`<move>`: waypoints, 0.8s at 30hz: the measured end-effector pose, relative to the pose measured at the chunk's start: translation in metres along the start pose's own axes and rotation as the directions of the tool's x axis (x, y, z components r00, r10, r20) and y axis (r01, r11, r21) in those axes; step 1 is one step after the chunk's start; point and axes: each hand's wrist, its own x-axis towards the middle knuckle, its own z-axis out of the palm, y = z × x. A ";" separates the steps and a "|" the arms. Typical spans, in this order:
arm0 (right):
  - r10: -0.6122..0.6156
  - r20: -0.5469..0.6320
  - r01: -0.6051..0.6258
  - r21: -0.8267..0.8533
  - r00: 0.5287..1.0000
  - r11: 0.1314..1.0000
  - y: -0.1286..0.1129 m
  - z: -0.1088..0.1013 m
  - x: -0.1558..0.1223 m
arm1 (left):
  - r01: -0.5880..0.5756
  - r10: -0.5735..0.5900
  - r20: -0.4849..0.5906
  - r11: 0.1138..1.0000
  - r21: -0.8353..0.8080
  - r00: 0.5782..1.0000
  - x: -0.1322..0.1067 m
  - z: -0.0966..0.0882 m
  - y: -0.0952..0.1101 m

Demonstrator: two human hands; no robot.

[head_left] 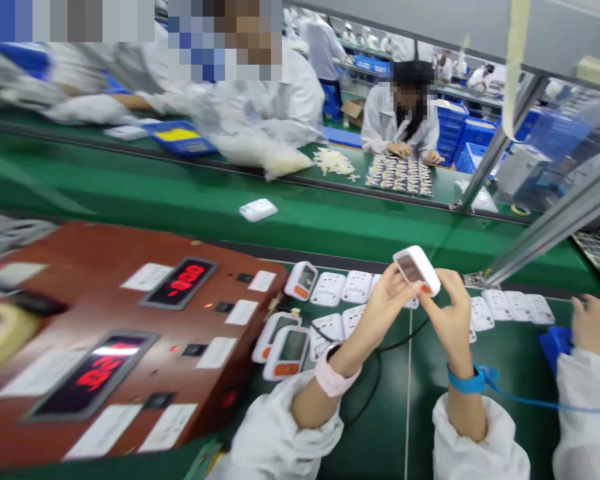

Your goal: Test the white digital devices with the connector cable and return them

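White-cased, the orange-buttoned LCD unit (431, 274) is hovering above the green counter (386, 437); your left hand (391, 293) and right hand (450, 307) are holding its lower edges in a closed grip. Keeping its screen (410, 267) uncovered while pressing lightly should be serving you best.

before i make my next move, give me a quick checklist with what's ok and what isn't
1. White device supported: ok, left hand and right hand both hold it.
2. Screen readable: cannot tell, too small and blurred.
3. Blue wrist strap worn: ok, on the right wrist.
4. Black cable out of the way: not ok, it runs across the green bench near the hands.
5. Neighbour's hand apart from the device: ok, off to the right.
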 end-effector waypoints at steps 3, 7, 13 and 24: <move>-0.147 0.089 0.132 0.152 0.985 0.979 -0.091 0.053 -0.009 | -0.011 0.009 -0.080 1.000 -0.014 0.997 0.000 0.000 0.001; -0.164 0.138 0.111 0.326 0.977 0.939 -0.142 0.071 -0.016 | -0.002 0.014 -0.159 0.997 0.074 0.987 0.000 -0.002 0.008; 0.124 0.020 -0.124 0.324 0.992 0.938 -0.119 0.069 -0.032 | -0.054 0.114 -0.142 0.927 0.370 0.983 0.002 -0.005 -0.003; 0.746 0.048 -0.416 0.853 0.664 0.316 -0.010 0.073 -0.076 | 0.375 -0.284 -0.260 0.816 0.440 0.923 0.109 -0.027 -0.035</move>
